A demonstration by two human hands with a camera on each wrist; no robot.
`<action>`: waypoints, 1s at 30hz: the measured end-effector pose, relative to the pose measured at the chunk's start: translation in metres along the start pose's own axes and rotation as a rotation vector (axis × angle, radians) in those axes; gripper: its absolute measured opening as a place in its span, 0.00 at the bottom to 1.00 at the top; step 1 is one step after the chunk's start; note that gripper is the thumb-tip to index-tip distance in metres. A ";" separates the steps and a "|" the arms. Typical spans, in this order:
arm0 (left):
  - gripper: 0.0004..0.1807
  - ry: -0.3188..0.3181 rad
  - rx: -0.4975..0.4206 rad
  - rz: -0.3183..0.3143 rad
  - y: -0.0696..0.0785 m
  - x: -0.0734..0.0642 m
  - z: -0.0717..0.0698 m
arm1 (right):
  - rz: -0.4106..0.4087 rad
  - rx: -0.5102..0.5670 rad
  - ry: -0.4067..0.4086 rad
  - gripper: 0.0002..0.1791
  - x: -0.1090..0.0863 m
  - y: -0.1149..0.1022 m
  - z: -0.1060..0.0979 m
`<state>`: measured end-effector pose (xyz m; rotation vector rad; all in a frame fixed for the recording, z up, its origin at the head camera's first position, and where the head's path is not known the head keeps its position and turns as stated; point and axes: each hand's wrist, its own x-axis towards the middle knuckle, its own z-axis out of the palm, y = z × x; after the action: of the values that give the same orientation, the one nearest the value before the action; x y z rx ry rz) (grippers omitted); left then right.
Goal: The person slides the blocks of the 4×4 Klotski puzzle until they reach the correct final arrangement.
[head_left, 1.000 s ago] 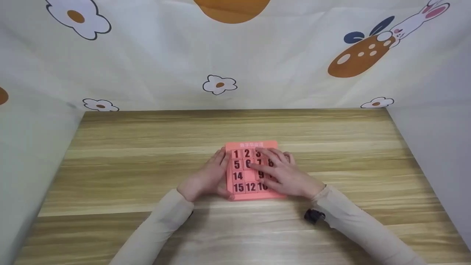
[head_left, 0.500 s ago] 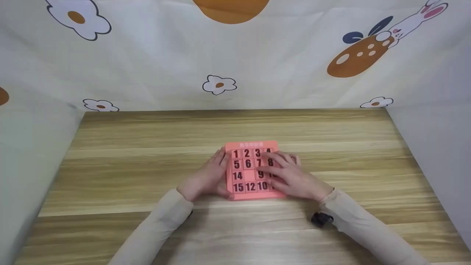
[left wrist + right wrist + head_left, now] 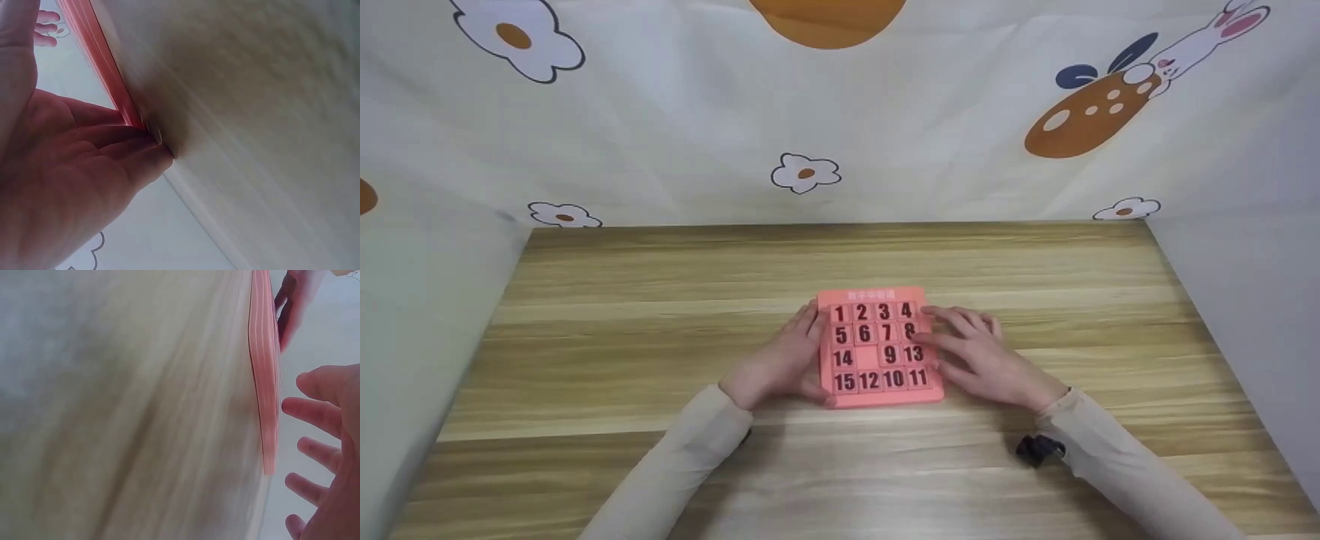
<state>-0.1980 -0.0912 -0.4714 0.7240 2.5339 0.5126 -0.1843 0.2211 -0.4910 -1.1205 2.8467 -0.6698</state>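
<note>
A pink sliding number puzzle (image 3: 881, 401) lies flat on the wooden table. Its top rows read 1 to 4 and 5 to 8. Below come 14, a gap (image 3: 868, 356), 9 and 13, then 15, 12, 10 and 11. My left hand (image 3: 780, 364) holds the puzzle's left side, thumb at the near corner and fingers along the edge; in the left wrist view its fingertips (image 3: 160, 149) reach down beside the rim. Over the right edge hovers my right hand (image 3: 982, 360), fingers spread and slightly bent, one fingertip overlapping tile 8. The right wrist view shows those fingers (image 3: 315, 413) above the board's side.
Wood-grain table (image 3: 660, 270) surrounds the puzzle. Behind it hangs a pale cloth (image 3: 675, 112) printed with flowers and a rabbit on a carrot, and pale walls stand on both sides. A black object (image 3: 1040, 450) sits at my right wrist.
My right hand has drawn back to the right, uncovering tiles 3, 4, 13 and 11. The left hand and the visible tiles keep their places.
</note>
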 end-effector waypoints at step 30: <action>0.74 -0.002 0.037 0.009 -0.003 0.002 0.001 | -0.103 0.040 0.019 0.19 0.007 -0.023 0.009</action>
<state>-0.2000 -0.0928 -0.4745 0.7490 2.5454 0.4695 -0.1729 0.1979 -0.4895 -1.2690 2.7938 -0.7431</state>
